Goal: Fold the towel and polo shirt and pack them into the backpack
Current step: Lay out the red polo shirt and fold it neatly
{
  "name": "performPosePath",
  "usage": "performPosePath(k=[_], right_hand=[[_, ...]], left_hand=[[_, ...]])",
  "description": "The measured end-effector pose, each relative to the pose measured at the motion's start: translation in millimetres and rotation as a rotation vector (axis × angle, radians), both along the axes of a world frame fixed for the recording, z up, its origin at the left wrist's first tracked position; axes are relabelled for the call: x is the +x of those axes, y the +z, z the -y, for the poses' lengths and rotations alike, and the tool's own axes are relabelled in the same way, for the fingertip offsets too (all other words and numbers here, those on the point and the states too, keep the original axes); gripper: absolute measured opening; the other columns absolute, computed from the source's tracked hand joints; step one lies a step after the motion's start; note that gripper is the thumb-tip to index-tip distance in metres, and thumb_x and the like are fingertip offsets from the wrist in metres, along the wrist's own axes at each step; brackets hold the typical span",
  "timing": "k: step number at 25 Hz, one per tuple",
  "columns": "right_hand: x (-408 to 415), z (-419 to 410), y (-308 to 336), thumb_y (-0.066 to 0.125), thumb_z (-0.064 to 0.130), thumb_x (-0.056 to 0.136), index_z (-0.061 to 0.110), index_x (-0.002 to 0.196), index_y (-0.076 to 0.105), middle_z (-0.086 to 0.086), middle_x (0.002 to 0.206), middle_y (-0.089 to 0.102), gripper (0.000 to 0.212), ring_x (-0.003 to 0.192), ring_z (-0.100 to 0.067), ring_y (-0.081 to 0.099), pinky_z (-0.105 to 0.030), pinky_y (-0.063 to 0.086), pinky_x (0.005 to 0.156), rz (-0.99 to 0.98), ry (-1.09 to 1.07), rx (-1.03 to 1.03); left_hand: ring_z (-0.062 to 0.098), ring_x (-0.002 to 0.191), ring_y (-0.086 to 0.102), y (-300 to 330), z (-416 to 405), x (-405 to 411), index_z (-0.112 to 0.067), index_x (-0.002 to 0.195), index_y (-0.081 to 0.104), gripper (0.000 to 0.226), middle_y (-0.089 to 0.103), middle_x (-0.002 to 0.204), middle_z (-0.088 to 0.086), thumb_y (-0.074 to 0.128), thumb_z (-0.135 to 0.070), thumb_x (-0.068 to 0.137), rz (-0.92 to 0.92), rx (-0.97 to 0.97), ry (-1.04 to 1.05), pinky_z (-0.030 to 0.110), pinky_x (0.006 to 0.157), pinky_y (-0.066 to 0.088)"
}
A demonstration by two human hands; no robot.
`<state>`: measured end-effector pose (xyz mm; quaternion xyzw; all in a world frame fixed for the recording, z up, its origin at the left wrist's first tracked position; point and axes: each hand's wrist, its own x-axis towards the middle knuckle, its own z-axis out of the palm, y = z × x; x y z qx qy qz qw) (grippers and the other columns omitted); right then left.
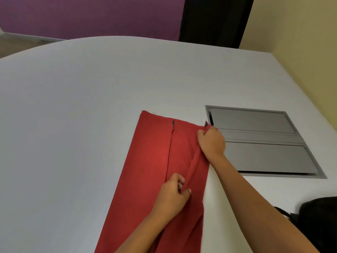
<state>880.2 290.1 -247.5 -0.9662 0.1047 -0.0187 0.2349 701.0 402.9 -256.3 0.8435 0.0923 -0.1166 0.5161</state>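
Table [73,115], white, fills the view, bare on its left part. Right of centre lies the red shirt [155,161], folded into a long strip that runs from the near edge away from the person, with a straight fold line down its middle. The left hand [173,194] pinches a ridge of cloth near the strip's right edge, fingers curled round it. Farther off, the right hand [211,141] grips the strip's far right corner. Just beside it, a grey hatch [264,154] sits flush in the table. A black bag [321,221] shows at the lower right corner.
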Motion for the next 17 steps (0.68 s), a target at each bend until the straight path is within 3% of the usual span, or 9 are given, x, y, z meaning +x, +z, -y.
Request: performPosePath(k=[2, 4, 7, 10, 13, 17], right_hand=[[-5.0, -17.3, 11.5, 0.046, 0.03, 0.091, 0.003, 0.086, 0.051, -0.008, 0.071, 0.055, 0.028, 0.061, -0.024, 0.051, -0.028, 0.032, 0.052, 0.186, 0.026, 0.043], [-8.8, -38.8, 21.0, 0.047, 0.029, 0.093, 0.003, 0.088, 0.052, -0.006, 0.068, 0.055, 0.027, 0.059, -0.023, 0.052, -0.027, 0.028, 0.047, 0.259, 0.095, 0.089], [-9.7, -73.7, 15.3, 0.045, 0.031, 0.096, 0.003, 0.094, 0.055, -0.009, 0.075, 0.062, 0.03, 0.065, -0.027, 0.057, -0.028, 0.032, 0.049, 0.226, 0.205, 0.087], [-14.5, -100.0, -5.5, 0.035, 0.036, 0.101, 0.004, 0.109, 0.057, -0.014, 0.092, 0.066, 0.039, 0.085, -0.033, 0.062, -0.037, 0.047, 0.066, 0.118, 0.329, 0.042], [-16.5, -102.2, -29.3, 0.034, 0.022, 0.102, 0.007, 0.132, 0.049, -0.014, 0.111, 0.056, 0.036, 0.101, -0.035, 0.056, -0.038, 0.046, 0.078, 0.042, 0.423, -0.059], [-19.0, -84.1, -37.4, 0.039, 0.005, 0.098, 0.009, 0.141, 0.043, -0.014, 0.111, 0.052, 0.044, 0.098, -0.028, 0.054, -0.028, 0.041, 0.081, 0.054, 0.512, 0.027]], left_hand=[[0.004, 0.057, 0.045, 3.3, -4.9, -0.1, -0.022, 0.099, 0.056, 0.013, 0.049, 0.067, -0.01, 0.062, -0.027, 0.089, 0.097, -0.093, 0.052, 0.023, 0.06, 0.039], [0.004, 0.052, 0.04, 4.4, -13.7, -4.1, -0.021, 0.093, 0.06, 0.006, 0.044, 0.06, -0.005, 0.06, -0.026, 0.091, 0.183, -0.145, 0.148, 0.022, 0.054, 0.033], [0.005, 0.05, 0.041, -2.6, -36.8, -17.3, -0.022, 0.084, 0.059, 0.011, 0.046, 0.056, 0.0, 0.057, -0.029, 0.093, 0.179, -0.111, 0.295, 0.027, 0.053, 0.036], [0.01, 0.054, 0.05, -14.5, -59.7, -24.0, -0.022, 0.084, 0.057, 0.017, 0.053, 0.058, -0.002, 0.052, -0.034, 0.095, 0.073, 0.061, 0.33, 0.032, 0.06, 0.042], [0.01, 0.056, 0.054, -20.6, -66.9, -22.0, -0.021, 0.086, 0.059, 0.017, 0.056, 0.059, -0.003, 0.051, -0.034, 0.095, 0.061, 0.092, 0.289, 0.031, 0.061, 0.043], [0.006, 0.05, 0.045, -26.0, -69.6, -16.9, -0.019, 0.079, 0.06, 0.018, 0.048, 0.054, -0.005, 0.056, -0.031, 0.092, 0.053, 0.052, 0.347, 0.025, 0.056, 0.038]])
